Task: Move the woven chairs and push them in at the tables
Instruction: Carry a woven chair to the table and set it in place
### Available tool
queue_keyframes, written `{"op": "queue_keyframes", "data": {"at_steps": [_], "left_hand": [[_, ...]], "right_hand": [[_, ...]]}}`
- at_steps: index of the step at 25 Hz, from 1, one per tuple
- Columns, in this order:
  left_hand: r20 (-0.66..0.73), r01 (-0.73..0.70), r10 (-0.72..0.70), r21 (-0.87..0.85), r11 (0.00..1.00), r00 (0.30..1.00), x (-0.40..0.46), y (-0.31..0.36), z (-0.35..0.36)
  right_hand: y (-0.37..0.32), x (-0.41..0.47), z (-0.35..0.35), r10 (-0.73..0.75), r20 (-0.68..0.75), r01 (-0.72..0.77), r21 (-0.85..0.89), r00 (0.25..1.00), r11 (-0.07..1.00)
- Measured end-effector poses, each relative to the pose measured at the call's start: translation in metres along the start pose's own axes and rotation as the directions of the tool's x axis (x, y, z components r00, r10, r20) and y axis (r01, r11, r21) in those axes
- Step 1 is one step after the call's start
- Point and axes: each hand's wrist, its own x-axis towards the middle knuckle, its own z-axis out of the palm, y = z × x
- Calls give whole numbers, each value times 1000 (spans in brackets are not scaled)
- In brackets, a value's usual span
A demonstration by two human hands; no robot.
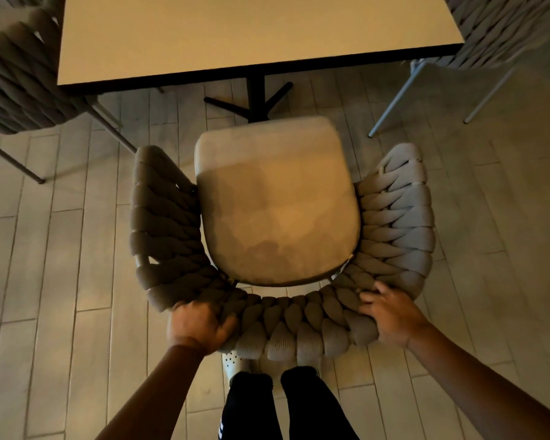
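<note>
A woven chair (299, 325) with a thick braided grey back and a beige seat cushion (277, 204) stands in front of me, facing a pale rectangular table (254, 33). The front of the cushion sits just short of the table's near edge, over the black pedestal base (254, 100). My left hand (197, 325) grips the left part of the woven backrest. My right hand (391, 315) is wrapped over the right part of the backrest, fingers on the braids.
Another woven chair (16, 77) stands at the table's left side and a third (502, 30) at its right, their thin metal legs (394, 100) reaching onto the plank floor. My dark trouser legs (286, 408) are just behind the chair.
</note>
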Motion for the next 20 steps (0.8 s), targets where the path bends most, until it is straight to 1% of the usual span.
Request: {"op": "queue_keyframes", "data": {"at_steps": [3, 6, 8, 12, 15, 17, 20], "left_hand": [[-19, 11, -11, -16, 1000, 1000, 0, 2, -2], [-17, 33, -33, 30, 999, 999, -8, -2, 2], [-15, 44, -43, 26, 999, 999, -21, -9, 13], [-33, 73, -74, -10, 997, 997, -54, -24, 38], [-33, 92, -94, -52, 994, 995, -82, -33, 55], [-31, 94, -95, -41, 995, 995, -93, -42, 59], [-25, 70, -71, -18, 997, 997, -99, -55, 63]], "right_hand": [[-4, -4, -2, 15, -33, -15, -13, 999, 1000], [-16, -9, 4, 5, -71, -10, -61, 997, 998], [-27, -13, 13, -9, -92, 4, -56, 996, 998], [-52, -27, 34, -51, -81, 46, -64, 995, 997], [-73, -36, 46, -50, -67, 45, -62, 996, 997], [-89, -41, 53, -37, -61, 32, -73, 997, 997], [-104, -42, 52, -41, -42, 39, -39, 998, 998]]}}
